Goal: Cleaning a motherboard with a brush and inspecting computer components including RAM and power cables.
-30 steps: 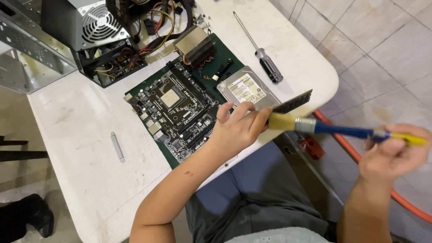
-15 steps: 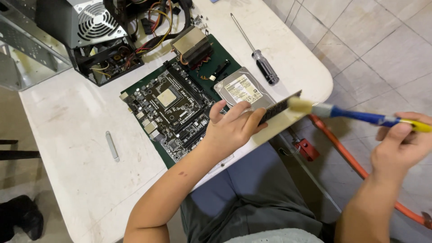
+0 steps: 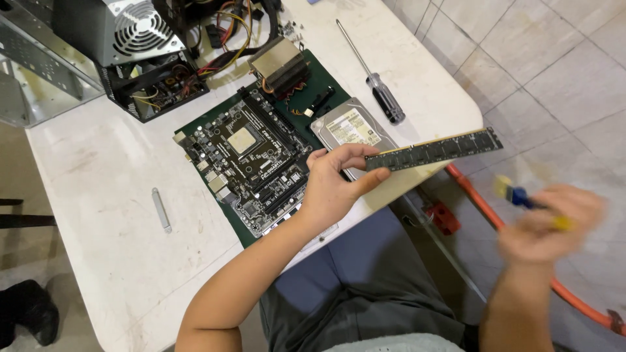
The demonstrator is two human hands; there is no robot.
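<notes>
White table (image 3: 98, 169), one motherboard (image 3: 244, 163), one screwdriver (image 3: 375, 81)

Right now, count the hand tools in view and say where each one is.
2. A black-handled screwdriver lies on the white table, right of the hard drive. A blue-handled brush is in the right hand, blurred, off the table edge. Others may hide behind the computer case.

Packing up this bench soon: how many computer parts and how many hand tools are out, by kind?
Computer parts: 5 (memory stick in left hand, motherboard, hard drive, heatsink cooler, power supply)
Hand tools: 2 (screwdriver, brush in right hand)
Total: 7
</notes>
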